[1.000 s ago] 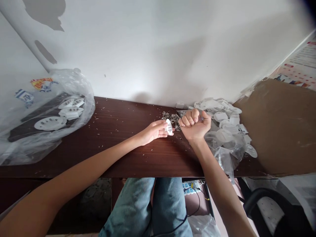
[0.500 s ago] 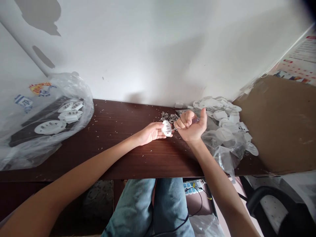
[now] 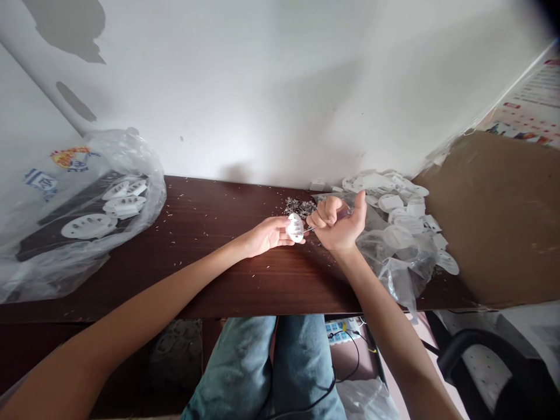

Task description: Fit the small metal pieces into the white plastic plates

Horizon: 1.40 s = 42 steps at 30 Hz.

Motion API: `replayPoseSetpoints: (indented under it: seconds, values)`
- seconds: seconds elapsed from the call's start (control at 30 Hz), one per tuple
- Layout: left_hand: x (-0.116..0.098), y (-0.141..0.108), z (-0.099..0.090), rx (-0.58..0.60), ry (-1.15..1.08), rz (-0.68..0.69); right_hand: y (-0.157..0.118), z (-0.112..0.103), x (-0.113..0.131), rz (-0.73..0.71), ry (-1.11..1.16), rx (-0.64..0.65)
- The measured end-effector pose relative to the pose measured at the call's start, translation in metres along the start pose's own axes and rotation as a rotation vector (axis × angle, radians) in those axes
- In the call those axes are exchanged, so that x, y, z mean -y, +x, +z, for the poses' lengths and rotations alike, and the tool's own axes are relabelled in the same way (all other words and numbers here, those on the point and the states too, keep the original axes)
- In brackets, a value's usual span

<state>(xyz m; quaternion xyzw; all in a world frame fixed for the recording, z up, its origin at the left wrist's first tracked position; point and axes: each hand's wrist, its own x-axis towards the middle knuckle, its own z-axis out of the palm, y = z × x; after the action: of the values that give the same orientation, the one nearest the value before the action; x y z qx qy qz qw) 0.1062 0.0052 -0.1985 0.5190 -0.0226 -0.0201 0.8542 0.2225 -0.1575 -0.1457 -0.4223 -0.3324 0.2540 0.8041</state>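
While the left hand (image 3: 269, 236) pinches a white oval plastic piece (image 3: 296, 227) between thumb and fingertips, the right hand (image 3: 336, 223) is curled closed with the thumb raised, gripping a thin metal pin (image 3: 308, 230). The pin projects from the right hand and reaches the 3 o'clock edge of the piece. The two hands are just apart, bridged only by pin and piece.

Clock positions below are taken from the piece, with 12 o'clock toward the wall (image 3: 262, 99). The piece is held above the dark wood surface (image 3: 196, 204), near its middle. A small heap of grey-black flecks (image 3: 300, 206) lies just beside it at 12 o'clock, and stray flecks (image 3: 227, 230) are scattered along the surface.

At 3 o'clock, a heap of white plastic pieces (image 3: 391, 203) rests on and around a clear plastic bag (image 3: 387, 274), with a cardboard box (image 3: 494, 216) beyond. At 9 o'clock, a second clear plastic bag (image 3: 26, 274) holds white slotted ovals (image 3: 90, 226). The person's jeans-clad knees (image 3: 262, 361) show below the surface edge at 6 o'clock, and a power strip (image 3: 336, 332) lies at 5 o'clock.
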Motion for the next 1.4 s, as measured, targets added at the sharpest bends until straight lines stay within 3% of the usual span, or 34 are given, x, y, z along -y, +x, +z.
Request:
replayPoseSetpoints:
  seconds: [0.33,0.7,1.4]
  values:
    - [0.000,-0.002,-0.004,0.068,0.028,-0.009,-0.002,0.013,-0.007,0.046,-0.019,0.056]
    - [-0.001,0.001,-0.007,0.052,-0.024,-0.049,-0.001,-0.001,0.006,-0.044,0.035,-0.018]
    - [0.000,0.001,-0.006,0.080,0.006,-0.055,-0.004,0.005,0.002,-0.025,-0.033,0.007]
